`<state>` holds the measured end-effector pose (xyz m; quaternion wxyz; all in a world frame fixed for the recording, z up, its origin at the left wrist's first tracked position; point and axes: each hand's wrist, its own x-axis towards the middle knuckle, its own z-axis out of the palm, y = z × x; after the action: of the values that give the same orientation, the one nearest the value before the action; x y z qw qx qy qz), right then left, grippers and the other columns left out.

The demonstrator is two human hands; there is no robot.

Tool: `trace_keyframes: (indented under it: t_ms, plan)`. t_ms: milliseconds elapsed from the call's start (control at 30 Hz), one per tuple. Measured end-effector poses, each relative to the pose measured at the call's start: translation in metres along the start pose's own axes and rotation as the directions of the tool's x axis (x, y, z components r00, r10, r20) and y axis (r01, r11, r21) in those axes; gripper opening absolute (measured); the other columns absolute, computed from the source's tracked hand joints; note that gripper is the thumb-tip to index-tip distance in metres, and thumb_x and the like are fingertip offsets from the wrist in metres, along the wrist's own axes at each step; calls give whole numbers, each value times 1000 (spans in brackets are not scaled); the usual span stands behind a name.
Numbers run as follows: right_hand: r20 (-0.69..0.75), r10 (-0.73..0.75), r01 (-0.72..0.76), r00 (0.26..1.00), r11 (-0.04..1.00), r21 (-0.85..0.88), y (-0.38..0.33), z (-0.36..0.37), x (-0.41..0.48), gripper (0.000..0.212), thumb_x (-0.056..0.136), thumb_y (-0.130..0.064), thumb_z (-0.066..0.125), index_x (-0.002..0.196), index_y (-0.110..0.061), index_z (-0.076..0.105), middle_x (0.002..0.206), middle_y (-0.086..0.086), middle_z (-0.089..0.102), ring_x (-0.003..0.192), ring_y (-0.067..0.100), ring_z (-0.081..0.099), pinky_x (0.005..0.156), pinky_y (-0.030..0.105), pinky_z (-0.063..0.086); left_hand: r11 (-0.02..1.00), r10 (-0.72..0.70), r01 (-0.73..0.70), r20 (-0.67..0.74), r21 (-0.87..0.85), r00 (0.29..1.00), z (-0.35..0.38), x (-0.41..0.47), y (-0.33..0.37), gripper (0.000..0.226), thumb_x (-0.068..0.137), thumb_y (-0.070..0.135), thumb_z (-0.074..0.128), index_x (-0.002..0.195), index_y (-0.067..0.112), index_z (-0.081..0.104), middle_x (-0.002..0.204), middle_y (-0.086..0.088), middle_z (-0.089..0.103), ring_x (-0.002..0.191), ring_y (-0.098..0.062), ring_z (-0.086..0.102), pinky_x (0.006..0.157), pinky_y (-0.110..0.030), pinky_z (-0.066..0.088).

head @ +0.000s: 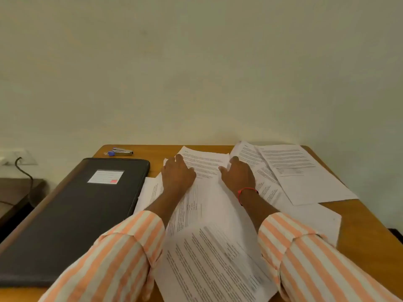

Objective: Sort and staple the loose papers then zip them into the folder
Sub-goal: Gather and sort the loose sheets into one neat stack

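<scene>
Left hand (177, 174) lies open on 1 centre-frame sheet (206, 165), likely steadying it for sorting; right hand (238, 176) grip: cannot tell.

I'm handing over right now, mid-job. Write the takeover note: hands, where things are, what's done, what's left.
Hands: the left hand rests on the far centre sheet. The right hand is at that sheet's right edge, grip unclear.
Things: the loose papers lie fanned and overlapping on the table, with more sheets at far right. The black folder lies closed on the left, and the stapler is beyond it.
Done: nothing visibly stapled or filed.
Left: sort, staple, load folder, zip.
</scene>
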<state>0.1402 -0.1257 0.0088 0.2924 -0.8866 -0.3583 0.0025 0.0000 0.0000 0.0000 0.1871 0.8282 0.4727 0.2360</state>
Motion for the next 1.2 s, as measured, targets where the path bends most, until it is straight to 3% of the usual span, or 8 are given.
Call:
trace_keyframes:
  t_ms: [167,467,633,733,833,967,1067,1200]
  plan:
    - [-17,70,-71,997,996,-62,-6,23,4,62,82,-55,70,121,-9,56,113,11,66,110,32,58,91,41,50,991,-87,81,51,110,995,10,7,-18,59,93,48,61,136,11,46,136,-11,59,126,-31,54,111,-50,41]
    - [-33,137,-114,990,920,374,4,27,12,47,85,-7,72,126,-14,51,104,6,72,100,25,66,88,32,49,996,-89,89,-7,-8,996,9,15,-25,67,88,47,73,139,12,49,136,-11,56,128,-31,49,108,-48,43]
    - [-62,132,-92,989,893,440,7,24,14,12,87,-10,71,97,-16,68,96,-1,71,85,12,58,76,23,38,990,-118,118,5,-75,993,3,20,-34,65,80,52,78,128,16,53,127,-5,63,119,-30,55,98,-50,50]
    - [-85,111,-50,990,850,524,7,19,16,19,88,-7,70,74,-15,59,74,-7,60,71,13,52,63,22,37,973,-159,164,41,-165,986,-8,26,-34,67,77,49,83,127,17,52,117,-1,67,110,-27,61,89,-47,54]
    - [-101,124,-36,987,789,613,8,10,20,10,90,-11,67,80,-11,65,74,-2,62,72,17,55,64,22,41,905,-184,205,91,-373,979,-19,31,-35,56,82,36,84,126,17,54,110,4,66,102,-22,65,87,-41,55]
    - [-92,111,-6,990,672,740,0,-12,25,19,91,-13,66,76,-26,64,70,-9,64,66,9,55,67,27,47,741,-76,120,96,-661,993,-36,33,-30,21,93,23,74,113,15,69,103,4,75,98,-23,75,79,-34,62]
    - [-108,80,36,991,613,789,-10,-28,28,9,91,-15,68,96,-23,67,91,-4,71,81,7,63,74,24,52,654,-76,29,-28,-756,997,-63,33,-9,12,99,19,66,110,15,69,98,3,74,88,-15,72,69,-24,60]
    - [-70,59,7,996,713,701,-9,-36,29,26,86,-17,69,111,-21,64,106,-2,68,99,13,65,84,27,52,645,-42,-185,-276,-742,960,-99,41,13,16,101,23,62,112,13,68,103,-1,73,90,-11,71,71,-23,60]
